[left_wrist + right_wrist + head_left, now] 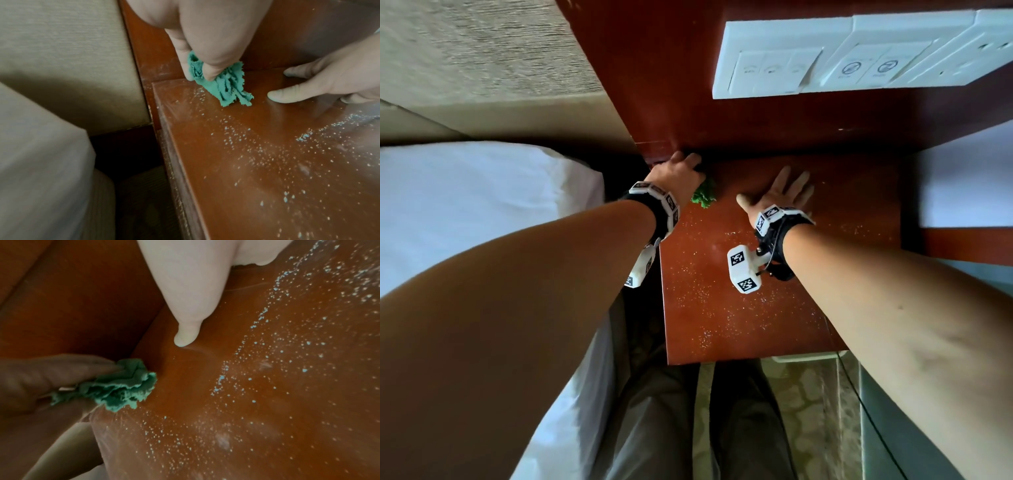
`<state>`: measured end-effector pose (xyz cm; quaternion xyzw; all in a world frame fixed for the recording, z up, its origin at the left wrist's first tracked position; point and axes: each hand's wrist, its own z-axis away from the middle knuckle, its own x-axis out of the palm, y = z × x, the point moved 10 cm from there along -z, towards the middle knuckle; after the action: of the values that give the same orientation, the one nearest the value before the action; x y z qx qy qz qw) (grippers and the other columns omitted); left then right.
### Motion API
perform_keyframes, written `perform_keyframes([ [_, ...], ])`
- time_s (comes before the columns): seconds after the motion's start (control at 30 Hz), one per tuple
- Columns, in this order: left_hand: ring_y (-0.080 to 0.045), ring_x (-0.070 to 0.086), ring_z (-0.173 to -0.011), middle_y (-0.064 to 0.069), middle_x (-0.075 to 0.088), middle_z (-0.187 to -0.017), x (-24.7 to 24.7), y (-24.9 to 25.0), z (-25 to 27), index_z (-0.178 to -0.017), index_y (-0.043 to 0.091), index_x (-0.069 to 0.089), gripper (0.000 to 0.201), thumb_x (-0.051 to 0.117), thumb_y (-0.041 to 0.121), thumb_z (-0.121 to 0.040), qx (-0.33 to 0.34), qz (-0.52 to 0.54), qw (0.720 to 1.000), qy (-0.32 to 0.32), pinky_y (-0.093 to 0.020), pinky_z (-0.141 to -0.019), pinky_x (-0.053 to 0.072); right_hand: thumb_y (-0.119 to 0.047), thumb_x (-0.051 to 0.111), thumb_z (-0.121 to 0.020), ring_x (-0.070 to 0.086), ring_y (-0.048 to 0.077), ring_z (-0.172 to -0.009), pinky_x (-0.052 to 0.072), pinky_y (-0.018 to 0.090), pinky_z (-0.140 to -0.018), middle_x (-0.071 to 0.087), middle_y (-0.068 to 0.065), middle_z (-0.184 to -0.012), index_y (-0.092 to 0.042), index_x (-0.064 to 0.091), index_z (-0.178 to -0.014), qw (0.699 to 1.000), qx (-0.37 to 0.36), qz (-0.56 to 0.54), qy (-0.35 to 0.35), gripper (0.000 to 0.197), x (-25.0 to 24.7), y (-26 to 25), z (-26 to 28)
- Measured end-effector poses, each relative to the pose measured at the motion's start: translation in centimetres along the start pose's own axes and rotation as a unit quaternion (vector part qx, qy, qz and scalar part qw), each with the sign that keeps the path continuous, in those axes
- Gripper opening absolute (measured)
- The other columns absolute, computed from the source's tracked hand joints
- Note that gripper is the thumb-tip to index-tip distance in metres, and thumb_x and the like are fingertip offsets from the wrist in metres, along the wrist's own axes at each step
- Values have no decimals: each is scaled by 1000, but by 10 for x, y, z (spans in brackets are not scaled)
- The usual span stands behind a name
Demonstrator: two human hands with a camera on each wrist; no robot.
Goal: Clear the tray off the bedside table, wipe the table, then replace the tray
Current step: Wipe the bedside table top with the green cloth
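My left hand [677, 171] pinches a bunched green cloth [225, 84] at the bedside table's [756, 315] far-left corner, right hand [780, 193] flat, droplets [267, 361] clearest in wrist views.

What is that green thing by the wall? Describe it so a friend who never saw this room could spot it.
Start at the reddish wooden bedside table, speckled with pale droplets. At its far left corner, by the bed, the left hand grips a cloth. It is bunched and frayed, the only green thing against all that red-brown wood.

The table [774, 308] is red-brown, flecked with white specks; the cloth [224, 84] is green; the switch panel [825, 54] white.
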<state>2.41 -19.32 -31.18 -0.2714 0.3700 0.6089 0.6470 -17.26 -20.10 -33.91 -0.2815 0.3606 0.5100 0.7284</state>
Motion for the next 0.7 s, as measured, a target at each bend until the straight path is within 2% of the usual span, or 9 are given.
perform_keyframes([
  [0.2, -32, 26, -139, -4, 23, -155, 16, -37, 29, -140, 27, 51, 45, 50, 13, -97, -56, 21, 998, 5, -45, -99, 48, -68, 59, -78, -9, 34, -148, 14, 61, -114, -18, 12, -160, -22, -7, -153, 1000, 9, 13, -12, 110, -2, -2, 1],
  [0.3, -32, 32, -131, -5, 22, -155, 22, -44, 46, -136, 24, 54, 44, 48, 8, -96, -72, 40, 997, -8, -44, -96, 49, -70, 58, -77, -9, 33, -148, 15, 63, -112, -18, 11, -160, -23, -8, -153, 1000, 6, 16, -9, 111, -1, -3, 2],
  [0.4, -31, 34, -126, -4, 29, -149, 25, -45, 56, -134, 24, 56, 42, 48, 9, -95, -99, 65, 993, -10, -41, -92, 50, -73, 56, -76, -7, 35, -148, 16, 64, -110, -16, 13, -160, -22, -7, -153, 1000, -5, 23, -3, 112, -1, -3, 3],
  [0.47, -31, 34, -127, -5, 33, -146, 22, -44, 59, -136, 24, 54, 42, 48, 13, -96, -115, 88, 989, 9, -39, -91, 49, -74, 54, -77, -7, 36, -148, 17, 65, -110, -14, 14, -160, -21, -7, -154, 1000, -11, 28, -1, 111, -2, -3, 5],
  [0.6, -30, 27, -137, -7, 34, -147, 6, -38, 54, -143, 22, 44, 50, 53, 16, -95, -127, 113, 983, 77, -42, -96, 48, -74, 50, -78, -7, 37, -147, 18, 65, -109, -14, 16, -160, -18, -7, -153, 999, -22, 34, -2, 110, -2, -5, 6],
  [0.7, -29, 31, -134, -8, 38, -143, 0, -45, 45, -144, 22, 44, 50, 53, 16, -95, -158, 129, 974, 96, -43, -91, 49, -75, 48, -79, -7, 37, -147, 18, 66, -110, -15, 16, -160, -17, -8, -153, 999, -28, 36, -2, 109, 0, -6, 6],
])
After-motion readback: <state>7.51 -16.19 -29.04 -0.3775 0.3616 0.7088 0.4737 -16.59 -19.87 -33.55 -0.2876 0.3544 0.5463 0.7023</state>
